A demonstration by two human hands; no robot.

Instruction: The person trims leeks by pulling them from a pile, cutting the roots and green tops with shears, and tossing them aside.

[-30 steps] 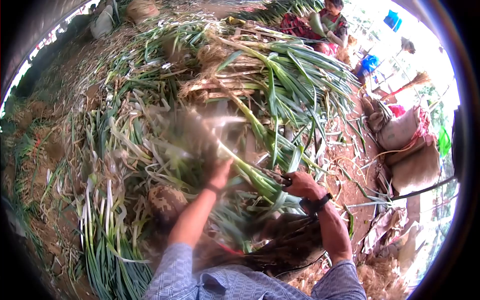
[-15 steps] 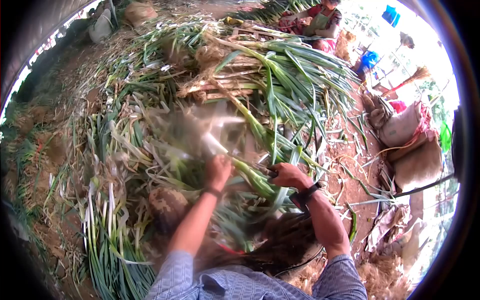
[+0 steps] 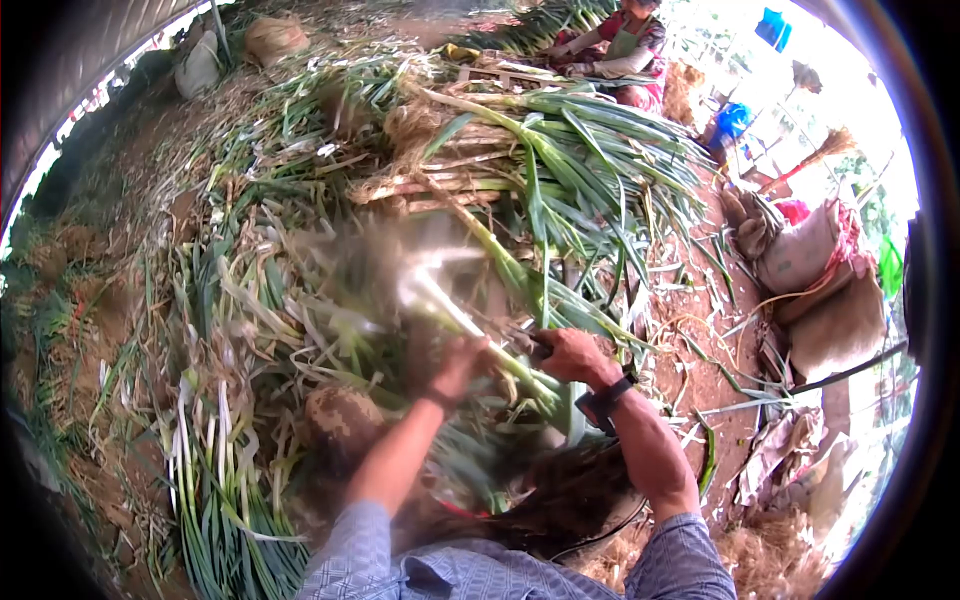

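A leek (image 3: 450, 312) with a white base slants across the middle, its green leaves running down to the right. My left hand (image 3: 462, 366) is closed at its stalk, somewhat smeared by motion, and its fingertips are partly hidden. Around a dark handle, which looks like a knife's (image 3: 541, 347), the fingers of my right hand (image 3: 578, 358) are wrapped; the thin blade points left, beside the stalk. A dark watch (image 3: 605, 398) sits on my right wrist. Below my left forearm is a worn brown patch, perhaps my knee (image 3: 343, 415).
Stacked leeks (image 3: 590, 150) with roots lie ahead. At lower left is a bundle of trimmed leeks (image 3: 215, 480), amid scattered leaves (image 3: 270, 260). Sacks (image 3: 805, 255) stand on the right. Another person (image 3: 635, 50) sits at the far top, near a blue bag (image 3: 733, 120).
My left hand has moved right and slightly down along the leek, exposing more of the white stalk. My right hand has barely moved. The person at the back has leaned left, arms reaching out.
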